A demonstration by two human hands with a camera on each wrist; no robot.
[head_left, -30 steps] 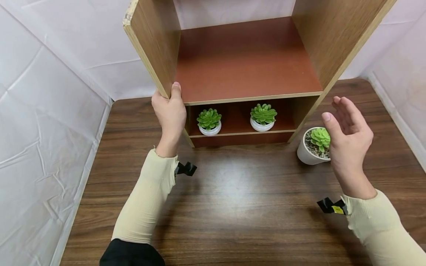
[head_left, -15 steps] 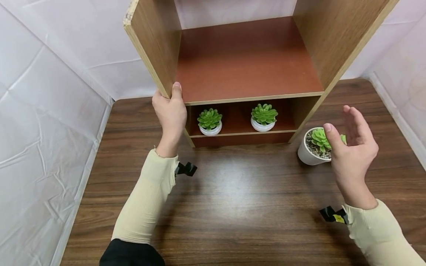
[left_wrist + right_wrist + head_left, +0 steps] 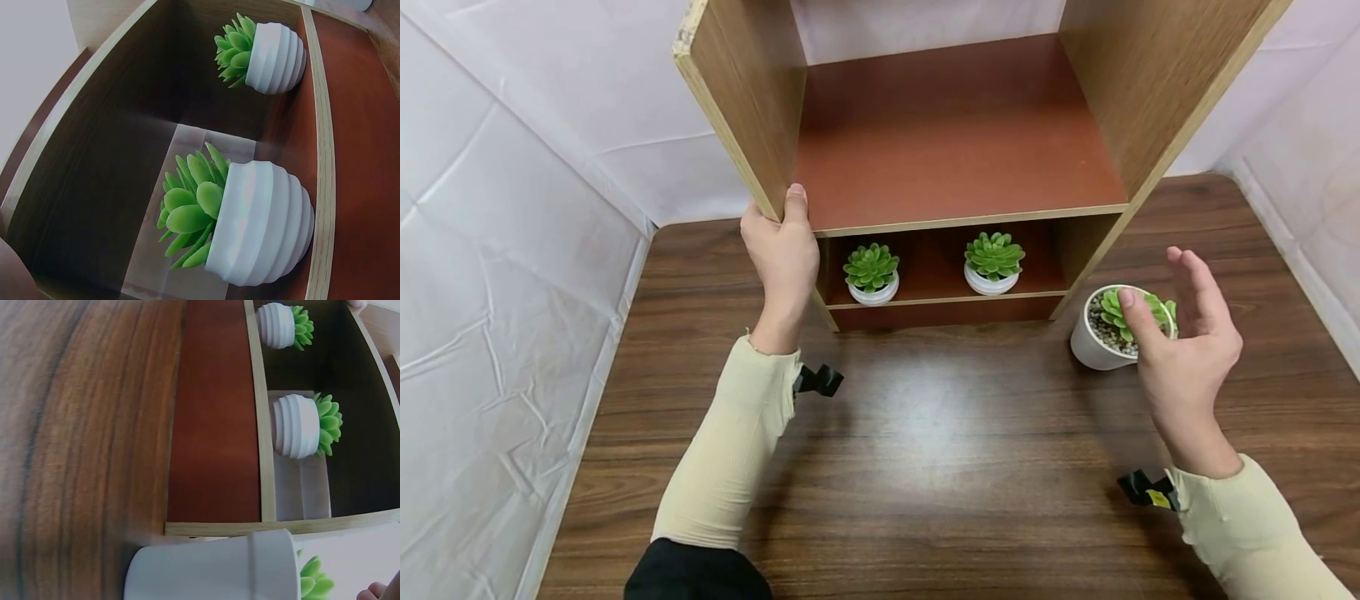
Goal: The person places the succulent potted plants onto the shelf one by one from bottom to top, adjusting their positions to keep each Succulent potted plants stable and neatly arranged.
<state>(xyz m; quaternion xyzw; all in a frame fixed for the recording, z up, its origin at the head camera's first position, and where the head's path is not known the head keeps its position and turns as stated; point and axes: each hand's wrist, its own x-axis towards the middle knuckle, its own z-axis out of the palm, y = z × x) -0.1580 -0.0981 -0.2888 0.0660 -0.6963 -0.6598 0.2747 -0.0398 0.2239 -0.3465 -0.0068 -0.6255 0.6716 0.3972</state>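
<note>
In the head view my left hand point(image 3: 782, 258) grips the left side panel of a wooden shelf unit point(image 3: 958, 137), with the thumb on the panel's inner face. Its other fingers are mostly hidden behind the panel. My right hand point(image 3: 1191, 358) is held with fingers spread from the thumb, beside a white pot point(image 3: 1097, 342) with a green succulent point(image 3: 1116, 310) and pebbles. That pot stands on the table to the right of the unit, and the hand covers part of it. Fingertips point(image 3: 375, 590) show near the succulent in the right wrist view.
Two small ribbed white pots with succulents, a left one point(image 3: 871, 271) and a right one point(image 3: 992, 262), stand in the unit's low compartment. The unit stands on a dark wooden table point(image 3: 925, 467). White sheeting point(image 3: 512, 292) lines the left, back and right.
My right hand has come lower in the head view and, lately, slightly left, uncovering more of the succulent. The left hand and the small pots stay as they were.
</note>
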